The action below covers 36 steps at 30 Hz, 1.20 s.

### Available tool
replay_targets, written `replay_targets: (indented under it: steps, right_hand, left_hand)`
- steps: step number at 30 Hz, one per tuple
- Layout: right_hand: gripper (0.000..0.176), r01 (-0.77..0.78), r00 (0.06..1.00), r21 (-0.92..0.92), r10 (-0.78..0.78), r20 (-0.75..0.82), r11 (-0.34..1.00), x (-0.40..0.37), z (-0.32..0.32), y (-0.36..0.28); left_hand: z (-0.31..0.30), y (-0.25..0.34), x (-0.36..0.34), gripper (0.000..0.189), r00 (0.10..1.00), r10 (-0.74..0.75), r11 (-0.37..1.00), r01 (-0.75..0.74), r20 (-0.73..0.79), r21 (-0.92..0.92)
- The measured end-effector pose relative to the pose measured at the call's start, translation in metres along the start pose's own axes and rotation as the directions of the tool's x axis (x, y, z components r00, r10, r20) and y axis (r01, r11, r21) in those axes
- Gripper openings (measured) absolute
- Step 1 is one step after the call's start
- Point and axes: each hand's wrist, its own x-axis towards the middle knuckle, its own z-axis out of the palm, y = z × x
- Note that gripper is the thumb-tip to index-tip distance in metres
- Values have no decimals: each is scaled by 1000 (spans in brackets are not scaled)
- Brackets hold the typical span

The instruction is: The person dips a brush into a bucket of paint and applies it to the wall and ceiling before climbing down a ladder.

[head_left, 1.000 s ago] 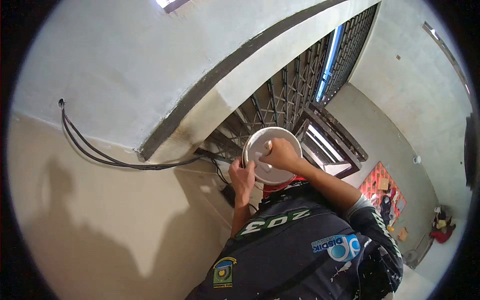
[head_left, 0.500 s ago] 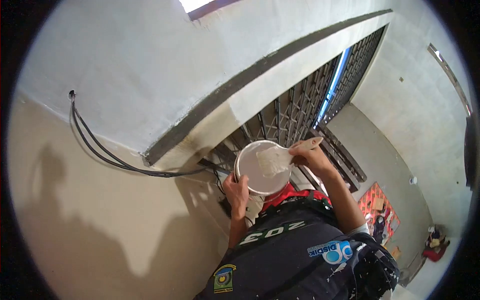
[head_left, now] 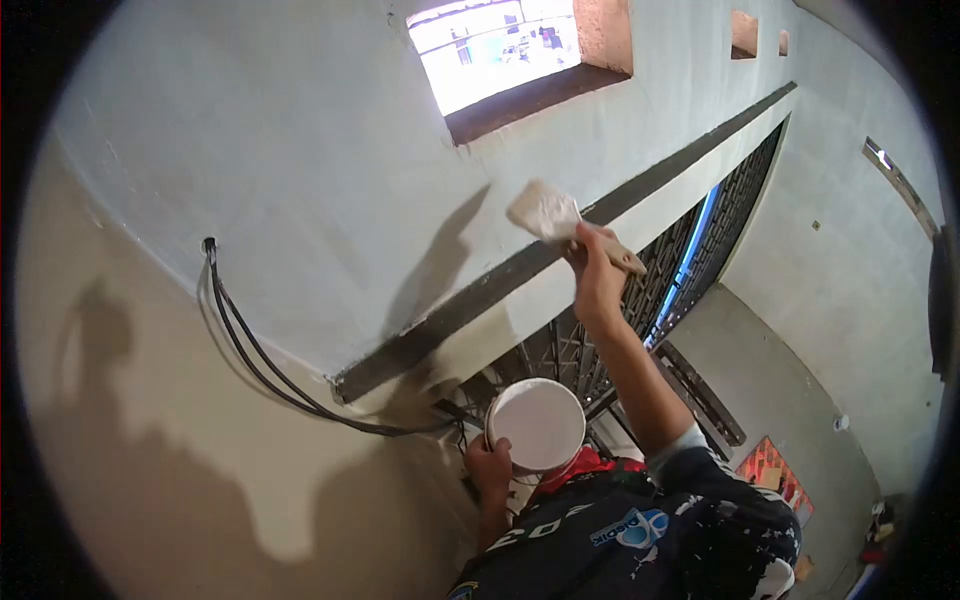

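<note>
My left hand grips the rim of a white paint bucket, thumb over the edge and fingers out of sight behind it. Pale paint fills the inside of the bucket. Raised in front of the wall, my right hand is closed around the handle of a wide paintbrush. The bristles are coated with whitish paint and point up and to the left, close to a dark grey band along the wall. A shadow of the brush and hand falls on the wall to the left.
Black cables hang from a hole in the wall and run toward the bucket. A bright window opening sits above. Dark metal grilles lie beneath the band. Far below on the floor is a red patterned mat.
My right hand has lifted the paintbrush from over the bucket up to the wall. The bucket stays in my left hand. The view has tilted upward, showing more of the window.
</note>
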Motion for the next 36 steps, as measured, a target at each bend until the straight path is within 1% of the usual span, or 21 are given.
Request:
replay_targets:
  steps: [1, 3, 4, 7, 9, 10, 14, 16, 18, 19, 20, 21, 22, 25, 27, 29, 30, 31, 32, 34, 36]
  right_hand:
    - [16, 39, 999, 29, -40, 4, 999, 12, 18, 3]
    - [19, 105, 994, 142, -98, -54, 984, 30, 50, 9]
    - [19, 107, 993, 152, -99, -59, 983, 34, 62, 12]
    - [18, 130, 989, 151, -117, -93, 980, 34, 84, 33]
    - [17, 110, 976, 112, -86, -199, 988, 23, 84, 55]
    - [18, 100, 967, 30, -90, -237, 995, 17, 79, 57]
    - [21, 173, 961, 71, -152, -231, 982, 15, 78, 40]
    - [20, 175, 969, 127, -148, -196, 976, 19, 94, 28]
    - [20, 222, 971, 175, -201, -127, 959, 24, 102, 37]
    - [20, 223, 971, 173, -203, -127, 959, 24, 102, 45]
    - [20, 177, 970, 152, -146, -192, 972, 21, 99, 53]
    - [19, 124, 963, 133, -87, -257, 983, 15, 96, 59]
    - [19, 142, 959, 103, -112, -262, 984, 9, 90, 61]
    - [20, 160, 953, 130, -118, -280, 978, 2, 88, 50]
    - [21, 186, 952, 90, -157, -262, 979, 15, 97, 43]
    - [21, 193, 963, 215, -142, -230, 957, 26, 111, 40]
    - [22, 229, 951, 227, -169, -258, 947, 30, 112, 48]
    - [22, 232, 951, 226, -173, -256, 946, 27, 110, 51]
    - [22, 209, 951, 144, -166, -261, 967, 20, 103, 56]
    - [22, 175, 945, 16, -164, -284, 984, 11, 89, 65]
    - [22, 191, 943, 43, -171, -287, 981, 6, 85, 62]
  left_hand:
    - [0, 5, -1, 32, 993, -119, 991, 120, -18, 56]
    - [1, 16, -5, 31, 995, -91, 991, 94, -41, 92]
    - [-1, 17, -4, 31, 996, -67, 989, 75, -64, 126]
    - [-6, 0, 3, 35, 992, -110, 982, 117, -55, 150]
    - [-11, -3, 5, 37, 993, -109, 981, 115, -45, 155]
    - [-13, -1, 5, 39, 994, -102, 982, 107, -40, 155]
    - [-14, 6, 5, 41, 995, -98, 983, 100, -18, 156]
    - [-10, -8, 8, 33, 992, 100, 988, -90, -79, 126]
    - [-13, 2, 4, 33, 994, 96, 991, -90, -59, 102]
    - [-12, 8, 4, 32, 995, 94, 993, -91, -40, 70]
    - [-12, 6, 4, 32, 995, 88, 994, -86, -39, 67]
    - [-14, 2, 5, 34, 1000, 9, 989, -8, -7, 149]
    - [-16, 0, 6, 36, 998, -66, 971, 61, 16, 232]
    - [-15, -2, 6, 35, 999, -45, 976, 46, -10, 211]
    - [-15, 0, 6, 36, 999, -32, 979, 29, 8, 203]
    - [-15, -2, 6, 37, 999, -15, 981, 9, 31, 192]
    - [-14, -5, 6, 33, 999, 36, 989, -39, 19, 143]
    - [-13, -8, 7, 31, 996, 88, 992, -88, 5, 93]
    - [-13, -5, 7, 31, 996, 88, 992, -88, 6, 88]
    - [-17, 5, 6, 44, 993, -108, 959, 93, 42, 267]
    - [-17, 13, 3, 44, 995, -91, 962, 80, 30, 261]
